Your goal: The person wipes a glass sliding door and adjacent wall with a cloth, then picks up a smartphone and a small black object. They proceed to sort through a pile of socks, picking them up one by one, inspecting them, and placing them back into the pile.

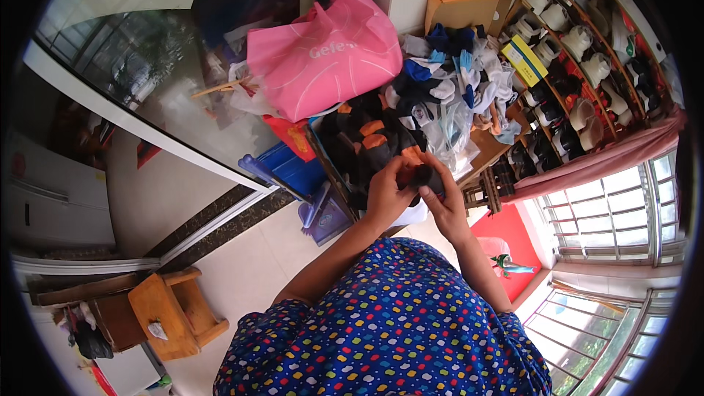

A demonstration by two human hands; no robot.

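Note:
My left hand [389, 190] and my right hand [444, 202] both grip a black-and-orange sock [422, 175], its dark opening between my fingers and thumbs. Just beyond them lies a pile of black and orange socks [374, 135]. To its right, white, grey and blue socks [465, 74] are heaped on a wooden surface, with a clear plastic bag [451, 140] at the near side. A pink fabric bag [335, 55] stands behind the dark pile. The fingers partly hide the held sock.
A shoe rack [580, 47] full of shoes stands at the right, with a yellow box [524, 60] beside it. An open cardboard box [467, 5] is at the back. Left of the pile are a blue bin [291, 168] and a purple dustpan [328, 217]. A wooden stool [173, 316] stands lower left.

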